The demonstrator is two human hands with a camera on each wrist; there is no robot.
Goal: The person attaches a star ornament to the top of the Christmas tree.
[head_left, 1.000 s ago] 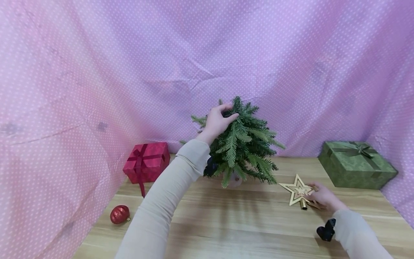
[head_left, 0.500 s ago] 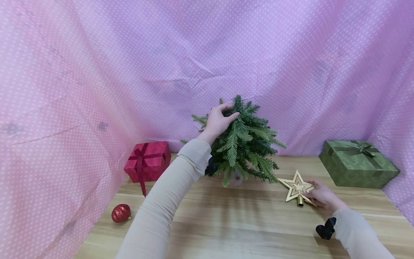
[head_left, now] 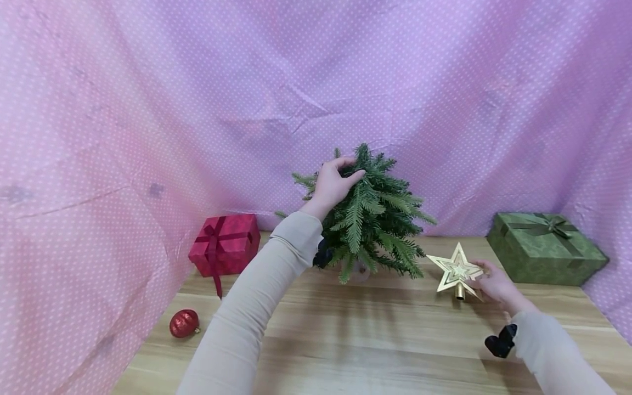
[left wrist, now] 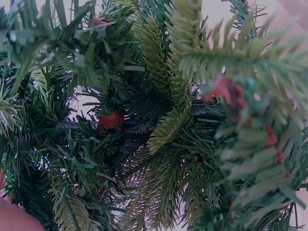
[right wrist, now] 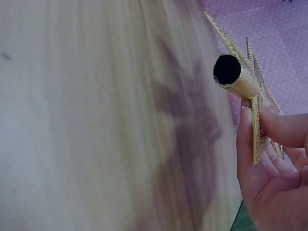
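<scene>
The left sleeve [head_left: 252, 302], cut off at the bottom of the head view, covers part of the wood-grain table [head_left: 345, 351]. A red bauble [head_left: 185, 323] lies near the table's left edge. The right hand [head_left: 495, 285] grips a gold star [head_left: 457, 270], raised, socket downward, toward the right edge; some fingers are hidden behind it. The left hand [head_left: 329, 184] grips the tree [head_left: 387, 225] near its top, fingertips partly obscured; foliage mostly conceals the base [head_left: 362, 272]. Red box [head_left: 239, 253]: rear left corner. Green box [head_left: 548, 253]: rear right corner. Pink dotted cloth [head_left: 316, 66] hangs behind.
</scene>
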